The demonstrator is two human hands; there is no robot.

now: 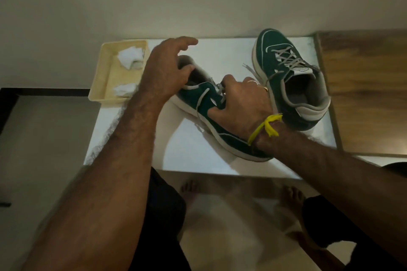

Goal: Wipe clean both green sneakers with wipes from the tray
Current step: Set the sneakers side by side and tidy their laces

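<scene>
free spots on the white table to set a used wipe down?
Bare room: the near-left of the white tabletop, between the beige plastic tray and the held green sneaker; also the far strip behind the left hand, beside the second green sneaker. Crowded: centre, under both hands; the right hand grips the held sneaker.

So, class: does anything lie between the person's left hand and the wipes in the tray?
Nothing visible does. The left hand holds the heel of the near sneaker, right beside the tray; the wipes lie uncovered inside it.
</scene>
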